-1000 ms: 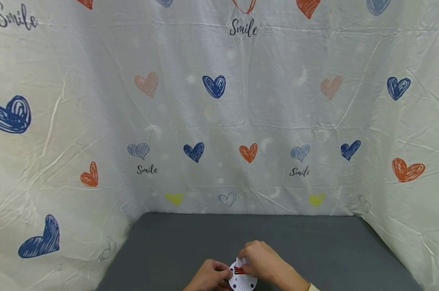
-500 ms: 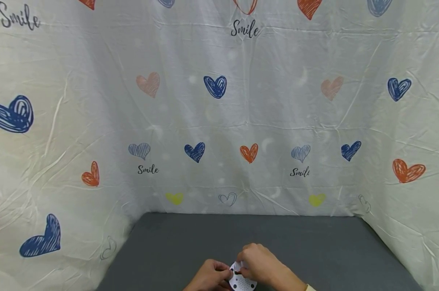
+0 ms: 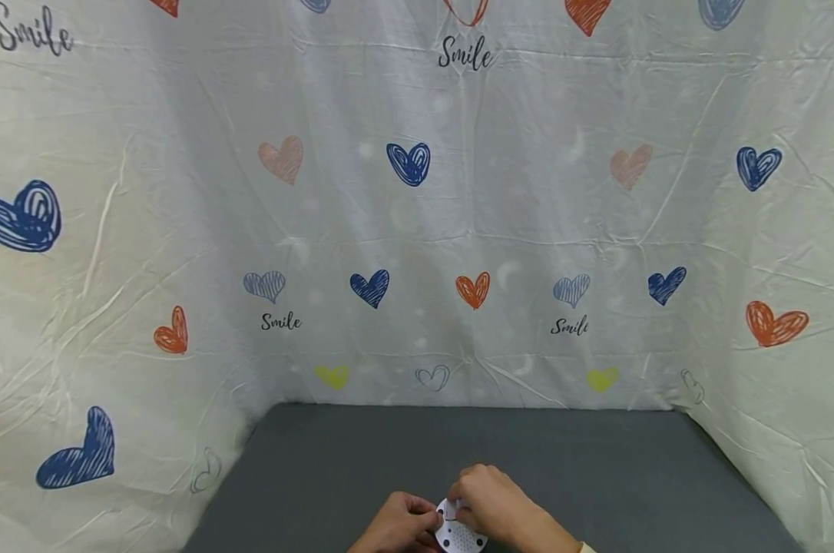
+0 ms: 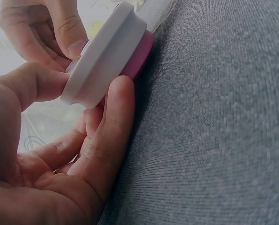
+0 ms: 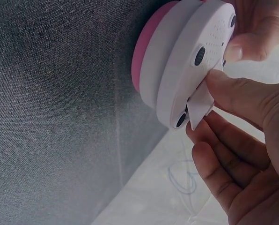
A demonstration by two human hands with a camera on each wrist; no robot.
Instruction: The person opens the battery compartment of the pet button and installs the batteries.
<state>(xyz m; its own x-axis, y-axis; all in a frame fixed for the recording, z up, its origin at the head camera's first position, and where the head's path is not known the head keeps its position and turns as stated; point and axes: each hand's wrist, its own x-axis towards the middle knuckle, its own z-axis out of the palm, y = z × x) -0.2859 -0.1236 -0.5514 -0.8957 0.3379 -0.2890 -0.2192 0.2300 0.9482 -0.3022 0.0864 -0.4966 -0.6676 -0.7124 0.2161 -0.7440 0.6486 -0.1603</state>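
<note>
A round white device (image 3: 462,539) with a pink far side (image 5: 148,46) rests pink side down on the grey cloth. Its upturned face shows a patch of small holes and several black round feet. My left hand (image 3: 405,524) grips the rim, thumb on the upper edge and fingers low by the pink part (image 4: 138,57). With thumb and fingers, my right hand (image 3: 498,503) pinches a small white battery cover (image 5: 201,104) over the slot in that face. In the right wrist view the cover sits slightly tilted, one end sticking out past the rim.
The dark grey table (image 3: 348,453) spreads around both hands. Behind it and along both sides hangs a pale curtain (image 3: 527,192) printed with hearts and the word Smile.
The battery cover has come down from a raised position over the slot. Red things visible in the slot earlier are now hidden. My left hand has stayed on the rim.
</note>
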